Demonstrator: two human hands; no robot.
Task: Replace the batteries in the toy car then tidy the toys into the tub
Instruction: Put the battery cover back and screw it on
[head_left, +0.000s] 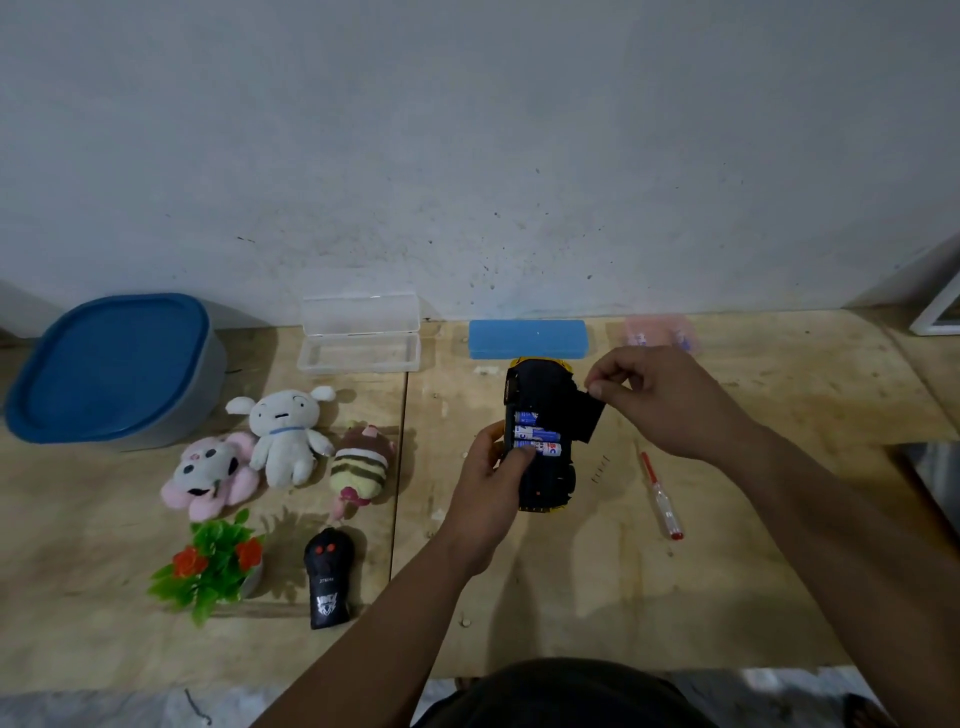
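Note:
The toy car lies upside down on the wooden table, black underside up with yellow edges showing. Its battery bay is uncovered, with blue-and-white batteries in it. My left hand grips the car's left side, thumb on the batteries. My right hand pinches the black battery cover at the car's right side, tilted over the bay. The grey tub with a blue lid stands at the far left.
Three plush toys lie left of centre, with a plastic plant and a black remote in front. A screwdriver and small screws lie right of the car. Behind it are a clear open case, a blue case and a pink packet.

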